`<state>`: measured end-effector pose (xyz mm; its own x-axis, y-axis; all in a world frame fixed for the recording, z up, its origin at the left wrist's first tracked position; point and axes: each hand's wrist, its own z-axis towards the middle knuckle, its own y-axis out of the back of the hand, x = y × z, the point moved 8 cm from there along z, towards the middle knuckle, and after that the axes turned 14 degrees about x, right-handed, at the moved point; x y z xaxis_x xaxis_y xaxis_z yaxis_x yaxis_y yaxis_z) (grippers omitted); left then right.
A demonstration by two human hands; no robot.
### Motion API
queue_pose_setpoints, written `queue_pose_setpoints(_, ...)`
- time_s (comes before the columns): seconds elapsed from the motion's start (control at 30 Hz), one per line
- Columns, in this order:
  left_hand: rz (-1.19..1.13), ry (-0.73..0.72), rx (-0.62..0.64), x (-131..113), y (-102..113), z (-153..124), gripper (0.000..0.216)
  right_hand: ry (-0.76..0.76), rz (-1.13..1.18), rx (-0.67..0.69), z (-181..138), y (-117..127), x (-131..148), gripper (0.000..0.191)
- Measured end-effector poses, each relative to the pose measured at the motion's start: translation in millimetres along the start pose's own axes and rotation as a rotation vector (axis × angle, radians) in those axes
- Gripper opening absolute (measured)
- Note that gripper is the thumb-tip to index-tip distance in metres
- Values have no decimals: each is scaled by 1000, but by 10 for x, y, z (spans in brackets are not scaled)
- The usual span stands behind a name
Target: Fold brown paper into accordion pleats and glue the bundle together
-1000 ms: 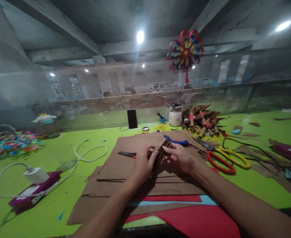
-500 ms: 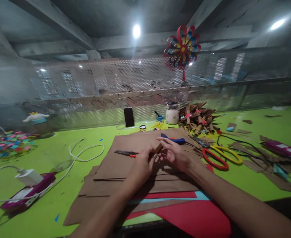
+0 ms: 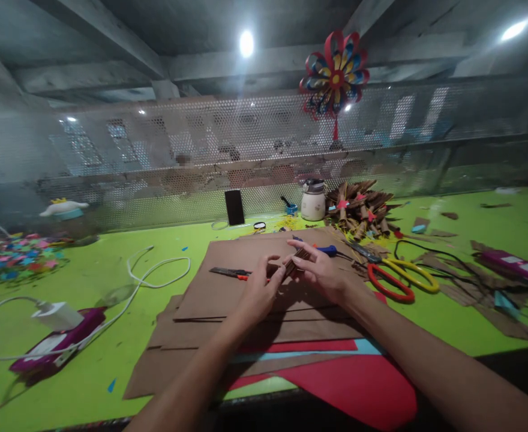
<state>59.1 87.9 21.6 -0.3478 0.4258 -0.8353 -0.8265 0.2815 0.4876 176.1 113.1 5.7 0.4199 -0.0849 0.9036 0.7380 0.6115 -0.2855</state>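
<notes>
Between my hands is a small folded or rolled piece of brown paper (image 3: 295,261), held above a stack of brown paper sheets (image 3: 196,306). My left hand (image 3: 260,291) pinches its lower left end with thumb and fingers. On the other side, my right hand (image 3: 321,273) has its fingers curved around the upper end, thumb underneath. A utility knife (image 3: 228,273) with orange-red parts lies on the sheets left of my left hand. Behind my right hand shows the blue handle of a tool (image 3: 327,251), partly hidden. Scissors (image 3: 368,256) with red and yellow handles rest to the right.
Red paper (image 3: 358,387) sticks out at the table's front edge. A purple power strip (image 3: 84,330) with a white cable is at left, near colourful paper stars (image 3: 18,262). Behind stand a black phone-like slab (image 3: 234,207), a white bottle (image 3: 313,205) and piled brown paper rolls (image 3: 363,210).
The brown paper piece has turned and shows more of its side. My right fingers have curled further around it, and my left fingers have shifted. The view has moved slightly.
</notes>
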Motion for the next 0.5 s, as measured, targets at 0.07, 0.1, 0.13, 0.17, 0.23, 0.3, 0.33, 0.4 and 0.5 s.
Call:
queue_pose_setpoints(0.07,-48,42,68,62,-34,20,43,14,-49,10,1,10,11,54)
queue_pose_setpoints(0.1,-66,54,102,76,-55,25,45,18,-72,15,1,15,15,54)
queue_pose_setpoints(0.13,-85,64,133,82,-75,27,46,18,-94,20,1,19,17,55)
queue_pose_setpoints(0.17,-114,77,159,87,-94,25,47,16,-115,24,0,23,19,55)
queue_pose_setpoints(0.23,-211,114,195,100,-129,17,49,2,-149,24,-2,33,20,56)
queue_pose_setpoints(0.3,-352,160,237,119,-184,10,53,-18,-170,19,-6,44,18,57)
queue_pose_setpoints(0.33,-420,176,255,125,-212,9,53,-26,-176,20,-7,46,16,58)
queue_pose_setpoints(0.4,-503,191,273,135,-244,16,53,-31,-178,34,-5,42,14,60)
queue_pose_setpoints(0.5,-491,166,256,146,-226,40,53,-16,-195,57,0,34,22,60)
